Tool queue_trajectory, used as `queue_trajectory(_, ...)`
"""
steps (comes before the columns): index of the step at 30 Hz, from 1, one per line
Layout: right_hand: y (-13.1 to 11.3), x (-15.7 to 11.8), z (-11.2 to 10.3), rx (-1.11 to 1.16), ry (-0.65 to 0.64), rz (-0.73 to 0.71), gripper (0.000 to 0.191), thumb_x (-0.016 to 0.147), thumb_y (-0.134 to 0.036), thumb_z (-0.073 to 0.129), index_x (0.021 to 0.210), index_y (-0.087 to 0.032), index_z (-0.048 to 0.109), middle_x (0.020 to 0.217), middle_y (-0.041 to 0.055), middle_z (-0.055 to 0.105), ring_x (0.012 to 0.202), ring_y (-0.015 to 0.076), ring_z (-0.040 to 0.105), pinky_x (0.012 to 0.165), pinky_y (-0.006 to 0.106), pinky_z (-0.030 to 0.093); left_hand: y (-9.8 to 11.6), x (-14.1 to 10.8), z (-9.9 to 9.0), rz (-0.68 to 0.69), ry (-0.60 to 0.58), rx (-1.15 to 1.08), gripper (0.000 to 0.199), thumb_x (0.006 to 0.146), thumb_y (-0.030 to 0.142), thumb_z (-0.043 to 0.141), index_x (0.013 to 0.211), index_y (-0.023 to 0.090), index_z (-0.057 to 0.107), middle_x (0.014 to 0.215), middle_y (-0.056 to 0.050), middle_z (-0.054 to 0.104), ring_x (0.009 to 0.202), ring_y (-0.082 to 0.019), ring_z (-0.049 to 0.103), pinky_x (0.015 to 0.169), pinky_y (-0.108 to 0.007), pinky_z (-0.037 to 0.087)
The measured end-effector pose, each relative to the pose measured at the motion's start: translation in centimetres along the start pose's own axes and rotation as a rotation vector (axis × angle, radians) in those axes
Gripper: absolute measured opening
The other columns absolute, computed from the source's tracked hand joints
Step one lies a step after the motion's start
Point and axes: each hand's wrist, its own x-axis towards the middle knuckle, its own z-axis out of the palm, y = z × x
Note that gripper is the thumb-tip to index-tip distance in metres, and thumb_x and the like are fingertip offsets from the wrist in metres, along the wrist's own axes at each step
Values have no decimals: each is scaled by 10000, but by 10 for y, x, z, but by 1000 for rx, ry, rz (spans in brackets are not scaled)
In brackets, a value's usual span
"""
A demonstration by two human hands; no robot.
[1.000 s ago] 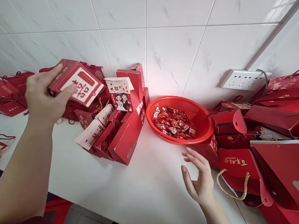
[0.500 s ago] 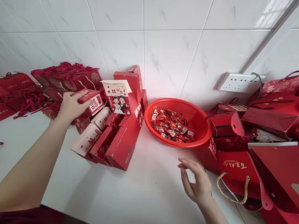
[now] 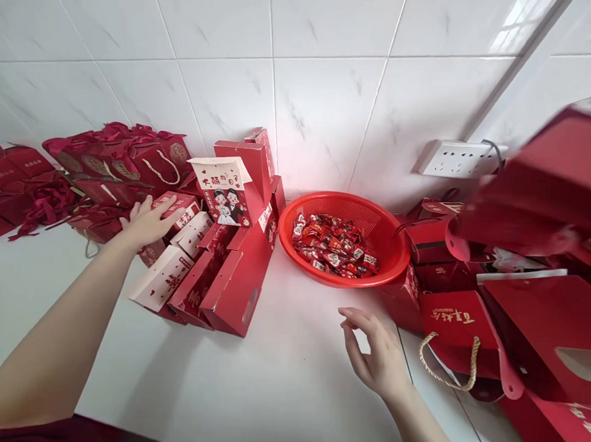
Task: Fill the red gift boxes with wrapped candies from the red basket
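My left hand [image 3: 148,224] rests with fingers apart on a small red gift box [image 3: 182,209] with white-and-red lettering, behind the row of boxes. Beside it stand a white heart-printed box [image 3: 164,278] and plain red boxes [image 3: 234,287]. Over them rises a cream flap with a cartoon couple [image 3: 226,200]. My right hand [image 3: 373,352] hovers above the white table, empty, fingers bent and thumb apart. Just beyond it, a red plastic basket [image 3: 392,270] holds many wrapped candies [image 3: 336,247].
Dark red ribboned boxes [image 3: 124,157] fill the left back. More red gift boxes, one with a rope handle [image 3: 452,317], are heaped at right. A motion-blurred red box [image 3: 552,190] is raised over that heap; what holds it is out of sight. A power strip [image 3: 454,159] is on the tiled wall.
The small red box has come down among the others, and my left fingers have spread from their grip. A blurred red box has appeared at upper right. My right hand keeps its pose.
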Motion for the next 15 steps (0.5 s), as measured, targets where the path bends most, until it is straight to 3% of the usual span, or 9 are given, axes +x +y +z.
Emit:
queue_trajectory(3, -3, 2, 0, -17, -32, 9, 477, 893, -19, 527, 1336, -187, 473, 1087, 123, 678, 920, 212, 685, 758, 359, 573, 12, -2, -8, 14, 13, 45, 835, 880, 763, 386, 1472, 176, 431, 1636, -147, 168, 1485, -454, 53, 1075, -751, -65)
queue_trajectory(8, -7, 8, 1, -30, -46, -17, 430, 907, -40, 502, 1312, -183, 479, 1052, 111, 685, 927, 209, 675, 766, 351, 559, 60, -26, -35, 140, 104, 191, 746, 956, 660, 341, 1445, 106, 438, 1588, -177, 293, 1467, -408, 216, 1096, -744, 99)
queue_trajectory(11, -9, 12, 0, -40, -59, -37, 410, 908, -47, 499, 1298, -174, 483, 1041, 111, 686, 924, 211, 672, 770, 351, 552, 93, -64, -54, 330, 175, 188, 643, 970, 603, 361, 1379, 131, 515, 1540, -99, 406, 1430, -343, 335, 1154, -603, 240)
queue_trajectory(13, -10, 15, -3, -47, -74, -37, 399, 912, -61, 501, 1293, -179, 484, 1045, 107, 686, 929, 213, 671, 780, 354, 548, 107, -102, -61, 431, 222, 98, 523, 931, 584, 462, 1315, 249, 580, 1457, 12, 516, 1338, -280, 478, 1146, -509, 335)
queue_trajectory(15, -11, 17, -6, -48, -85, -30, 389, 916, -72, 501, 1287, -188, 487, 1054, 102, 685, 945, 216, 669, 795, 355, 544, 113, -148, -59, 528, 222, -15, 520, 856, 690, 494, 1206, 337, 649, 1291, 86, 644, 1181, -242, 608, 1104, -450, 414)
